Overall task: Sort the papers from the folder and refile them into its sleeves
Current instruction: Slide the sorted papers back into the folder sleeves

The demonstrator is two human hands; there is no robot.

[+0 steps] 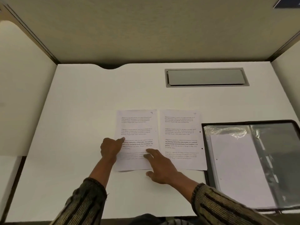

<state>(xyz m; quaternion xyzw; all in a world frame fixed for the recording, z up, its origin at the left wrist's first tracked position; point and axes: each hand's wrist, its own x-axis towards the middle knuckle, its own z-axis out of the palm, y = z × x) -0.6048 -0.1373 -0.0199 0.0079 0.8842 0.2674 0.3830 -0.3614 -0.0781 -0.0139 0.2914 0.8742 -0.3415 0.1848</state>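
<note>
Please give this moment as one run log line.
left hand: on page 9 left edge | right hand: fingers flat on page 9 | page 10: lying beside | folder: open at right

Dim warm light, wide-angle edge distortion

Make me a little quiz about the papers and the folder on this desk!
1. True or false: the left hand and the right hand both touch the page marked 9.
2. Where does the open folder lie? A: left of the papers. B: right of the papers. C: on top of the papers.
3. Fill in: the printed sheet between page 9 and the folder is marked ___.

Key: 1 true; 2 B; 3 10.
</note>
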